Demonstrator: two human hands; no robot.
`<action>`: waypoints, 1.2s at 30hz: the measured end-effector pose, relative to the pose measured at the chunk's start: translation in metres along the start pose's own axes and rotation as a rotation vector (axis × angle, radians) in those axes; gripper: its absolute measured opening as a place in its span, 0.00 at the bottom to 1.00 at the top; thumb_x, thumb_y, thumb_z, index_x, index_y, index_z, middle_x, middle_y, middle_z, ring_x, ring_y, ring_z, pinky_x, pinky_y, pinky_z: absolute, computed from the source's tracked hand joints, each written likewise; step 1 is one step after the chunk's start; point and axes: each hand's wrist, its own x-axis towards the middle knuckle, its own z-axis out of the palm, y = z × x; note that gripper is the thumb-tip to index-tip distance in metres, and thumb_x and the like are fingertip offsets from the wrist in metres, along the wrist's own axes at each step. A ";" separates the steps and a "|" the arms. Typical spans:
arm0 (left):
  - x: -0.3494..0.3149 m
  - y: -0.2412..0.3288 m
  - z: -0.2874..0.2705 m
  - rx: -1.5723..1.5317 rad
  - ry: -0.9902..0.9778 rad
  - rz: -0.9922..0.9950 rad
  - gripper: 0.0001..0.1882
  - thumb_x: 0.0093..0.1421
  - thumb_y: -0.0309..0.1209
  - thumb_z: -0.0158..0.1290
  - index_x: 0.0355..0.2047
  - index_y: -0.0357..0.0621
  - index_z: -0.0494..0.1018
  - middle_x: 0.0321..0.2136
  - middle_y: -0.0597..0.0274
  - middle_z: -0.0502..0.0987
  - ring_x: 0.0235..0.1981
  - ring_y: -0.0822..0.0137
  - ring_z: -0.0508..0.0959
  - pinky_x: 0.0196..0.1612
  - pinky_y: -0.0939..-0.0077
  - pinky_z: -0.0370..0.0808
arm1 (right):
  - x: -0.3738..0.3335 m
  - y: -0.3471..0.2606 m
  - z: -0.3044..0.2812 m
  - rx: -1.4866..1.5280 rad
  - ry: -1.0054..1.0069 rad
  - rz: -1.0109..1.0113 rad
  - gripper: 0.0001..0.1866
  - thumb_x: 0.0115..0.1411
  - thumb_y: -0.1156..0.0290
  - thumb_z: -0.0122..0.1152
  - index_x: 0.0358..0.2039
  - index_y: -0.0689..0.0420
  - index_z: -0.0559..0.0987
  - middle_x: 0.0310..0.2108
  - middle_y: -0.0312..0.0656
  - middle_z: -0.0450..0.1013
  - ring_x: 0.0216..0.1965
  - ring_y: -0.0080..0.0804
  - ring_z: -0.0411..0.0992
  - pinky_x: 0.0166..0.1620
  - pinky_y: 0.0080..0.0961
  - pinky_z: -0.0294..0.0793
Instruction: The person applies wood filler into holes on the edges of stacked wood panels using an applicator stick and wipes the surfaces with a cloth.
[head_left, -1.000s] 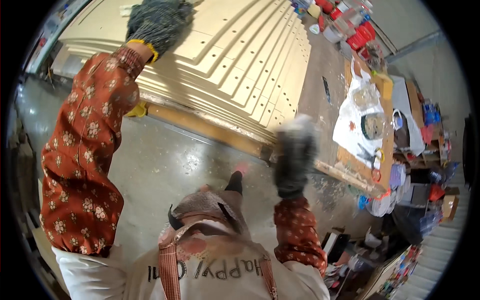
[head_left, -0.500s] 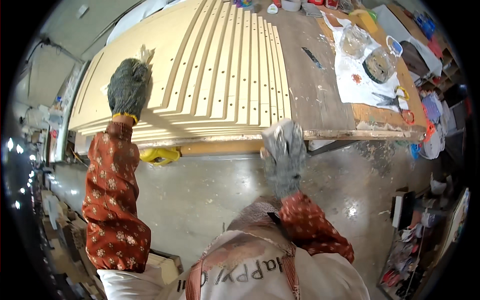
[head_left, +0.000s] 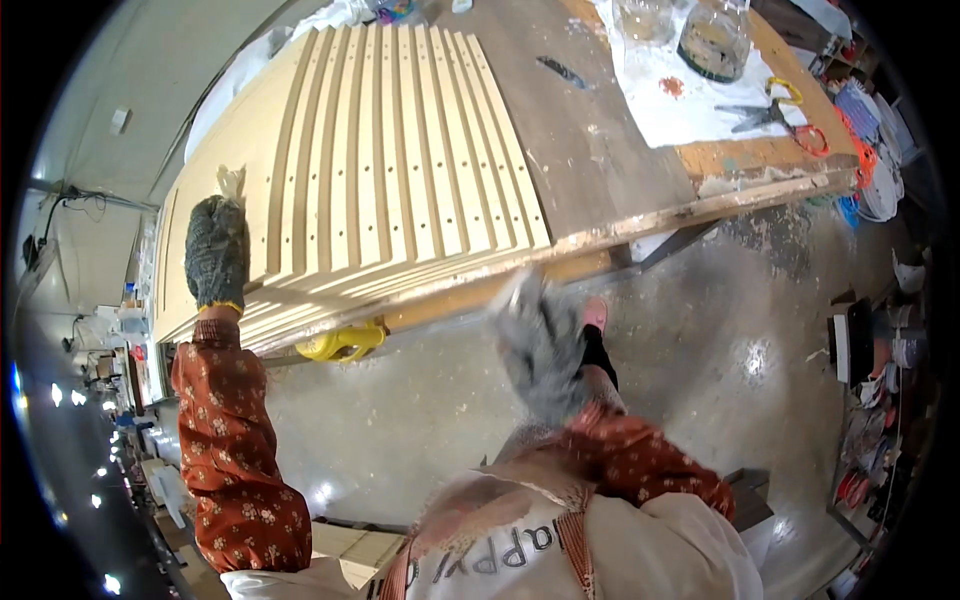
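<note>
Though blurry, right hand (head_left: 540, 348) apparently outside table-edge (head_left: 722, 201)

Boards (head_left: 345, 170): pale yellow, flat, stacked in staggered steps on the bench (head_left: 610, 175) before me
Exposed strips: dotted with small dark holes (head_left: 391, 169)
Left part: under my left hand (head_left: 217, 252)

Left fisheye on your head looks down and forward over the bench (head_left: 600, 170), near its front edge; right front corner in view.
</note>
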 end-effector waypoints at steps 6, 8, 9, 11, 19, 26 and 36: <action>-0.002 0.015 0.002 0.124 0.025 0.026 0.18 0.59 0.42 0.45 0.41 0.42 0.70 0.35 0.47 0.75 0.38 0.48 0.74 0.42 0.60 0.69 | 0.022 -0.005 0.014 0.002 0.191 0.130 0.24 0.59 0.61 0.54 0.53 0.58 0.64 0.46 0.50 0.63 0.47 0.46 0.66 0.46 0.42 0.68; -0.005 0.017 -0.002 0.035 -0.006 0.000 0.18 0.59 0.43 0.46 0.41 0.42 0.70 0.35 0.47 0.75 0.37 0.49 0.75 0.42 0.60 0.69 | 0.018 -0.011 0.014 -0.008 0.149 0.134 0.21 0.59 0.62 0.53 0.50 0.58 0.66 0.40 0.46 0.67 0.41 0.44 0.71 0.41 0.40 0.73; -0.007 0.019 -0.003 0.037 -0.010 0.002 0.18 0.59 0.43 0.46 0.41 0.42 0.70 0.35 0.47 0.75 0.37 0.49 0.75 0.42 0.60 0.69 | 0.030 -0.012 0.005 0.072 0.169 0.183 0.22 0.59 0.63 0.53 0.52 0.58 0.65 0.43 0.47 0.66 0.44 0.44 0.69 0.45 0.38 0.70; -0.008 0.029 -0.005 -0.001 0.004 -0.008 0.19 0.59 0.44 0.46 0.40 0.41 0.70 0.34 0.48 0.75 0.36 0.50 0.75 0.41 0.60 0.69 | 0.059 -0.009 -0.018 0.230 0.212 0.275 0.25 0.59 0.67 0.54 0.56 0.57 0.62 0.49 0.48 0.64 0.49 0.45 0.65 0.53 0.36 0.65; -0.006 0.016 -0.003 0.041 0.032 0.024 0.19 0.58 0.43 0.46 0.41 0.41 0.71 0.34 0.50 0.76 0.35 0.53 0.75 0.40 0.62 0.70 | 0.015 -0.011 -0.001 0.954 0.230 0.522 0.28 0.63 0.64 0.48 0.60 0.59 0.56 0.47 0.43 0.64 0.43 0.29 0.65 0.44 0.26 0.67; -0.004 0.015 -0.002 0.104 0.004 -0.001 0.20 0.61 0.43 0.44 0.44 0.41 0.70 0.33 0.50 0.75 0.35 0.55 0.75 0.40 0.64 0.70 | 0.025 -0.018 0.007 0.377 0.192 0.364 0.25 0.64 0.66 0.43 0.61 0.57 0.55 0.58 0.51 0.56 0.56 0.40 0.60 0.57 0.33 0.62; -0.013 0.027 -0.004 0.174 0.047 0.055 0.19 0.60 0.44 0.45 0.41 0.40 0.70 0.37 0.44 0.75 0.39 0.46 0.73 0.43 0.58 0.69 | 0.020 -0.038 0.027 0.188 -0.142 -0.147 0.31 0.57 0.50 0.53 0.58 0.48 0.63 0.57 0.59 0.52 0.53 0.53 0.60 0.53 0.49 0.60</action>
